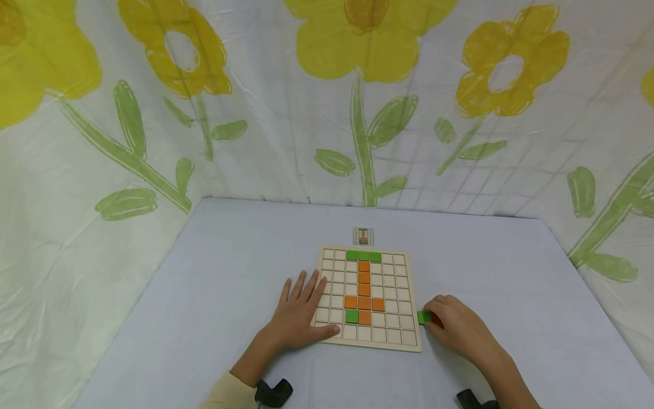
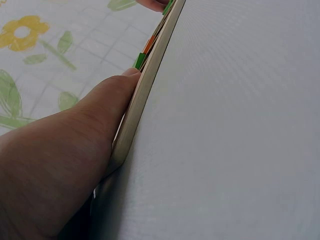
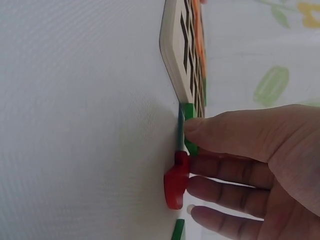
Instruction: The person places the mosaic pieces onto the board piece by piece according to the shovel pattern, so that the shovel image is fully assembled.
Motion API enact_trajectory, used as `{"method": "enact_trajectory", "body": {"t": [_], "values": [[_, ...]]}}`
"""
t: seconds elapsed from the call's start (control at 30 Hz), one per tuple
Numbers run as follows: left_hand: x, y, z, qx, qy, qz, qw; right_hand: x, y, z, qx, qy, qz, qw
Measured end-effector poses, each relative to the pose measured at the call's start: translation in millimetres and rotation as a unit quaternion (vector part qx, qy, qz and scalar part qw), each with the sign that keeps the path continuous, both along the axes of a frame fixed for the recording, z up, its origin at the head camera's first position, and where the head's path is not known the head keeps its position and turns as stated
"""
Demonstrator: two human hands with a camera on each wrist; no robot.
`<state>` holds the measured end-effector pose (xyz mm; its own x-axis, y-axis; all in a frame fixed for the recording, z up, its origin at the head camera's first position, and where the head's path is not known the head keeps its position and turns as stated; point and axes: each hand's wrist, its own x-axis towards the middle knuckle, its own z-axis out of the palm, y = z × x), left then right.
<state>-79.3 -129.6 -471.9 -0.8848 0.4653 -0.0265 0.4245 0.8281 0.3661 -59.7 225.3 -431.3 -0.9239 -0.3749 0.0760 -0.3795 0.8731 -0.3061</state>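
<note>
A square wooden grid board (image 1: pixel 401 343) lies on the table, with green tiles (image 1: pixel 364 256) along its top row and a column of orange tiles (image 1: pixel 364 278) below them. One more green tile (image 1: pixel 351 316) sits low beside the column. Fingers spread, my left hand (image 1: pixel 296 321) rests on the board's left edge. My right hand (image 1: pixel 460 326) pinches a green tile (image 1: pixel 424 317) just off the board's right edge. In the right wrist view, a red piece (image 3: pixel 175 182) lies under the fingers of that hand; the hand hides it in the head view.
Behind the board lies a small pattern card (image 1: pixel 363 236). Another green piece (image 3: pixel 178 230) shows beyond the red one in the right wrist view. The table (image 1: pixel 245 244) has a pale cover, and a flower-printed curtain (image 1: pixel 271 147) hangs behind it.
</note>
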Motion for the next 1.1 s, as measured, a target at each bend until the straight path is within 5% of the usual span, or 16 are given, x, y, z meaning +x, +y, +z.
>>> {"method": "enact_trajectory", "body": {"t": [1.1], "values": [[-0.7,-0.8,-3.1,0.002,0.003,0.002,1.0000,-0.2,-7,1.9,-0.003,-0.020,0.010,0.9997]]}}
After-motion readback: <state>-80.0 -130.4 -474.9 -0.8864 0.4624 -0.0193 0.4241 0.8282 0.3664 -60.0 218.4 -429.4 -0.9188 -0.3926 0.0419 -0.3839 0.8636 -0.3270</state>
